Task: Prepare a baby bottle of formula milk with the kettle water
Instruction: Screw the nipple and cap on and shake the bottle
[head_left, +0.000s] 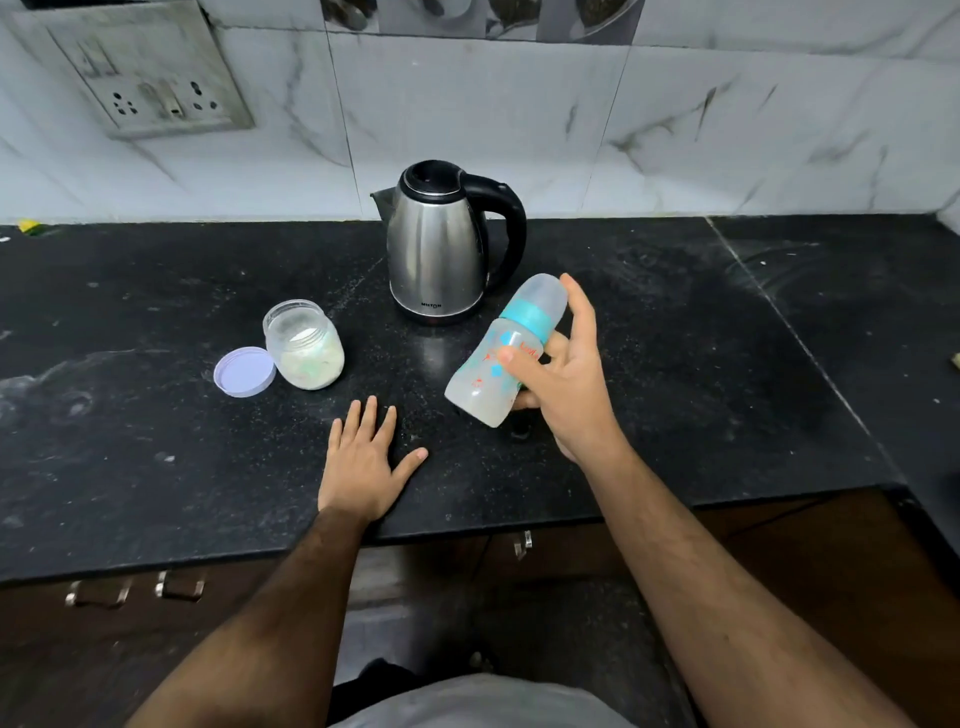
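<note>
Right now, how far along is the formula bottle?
Looks done: the clear formula jar stands open, its lilac lid beside it; the teal-collared baby bottle looks milky and capped. In hand: the right hand grips it tilted, perhaps shaking. The left hand rests flat on the black counter. Left: recapping the jar.

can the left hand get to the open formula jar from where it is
Probably yes: the left hand lies flat and empty on the counter, and nothing stands between it and the open jar; the lid lies beside the jar.

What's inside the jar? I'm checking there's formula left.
The open jar holds pale powder in its lower part. Its clouded wall hides how deep the powder goes. Its lid lies beside it.
</note>
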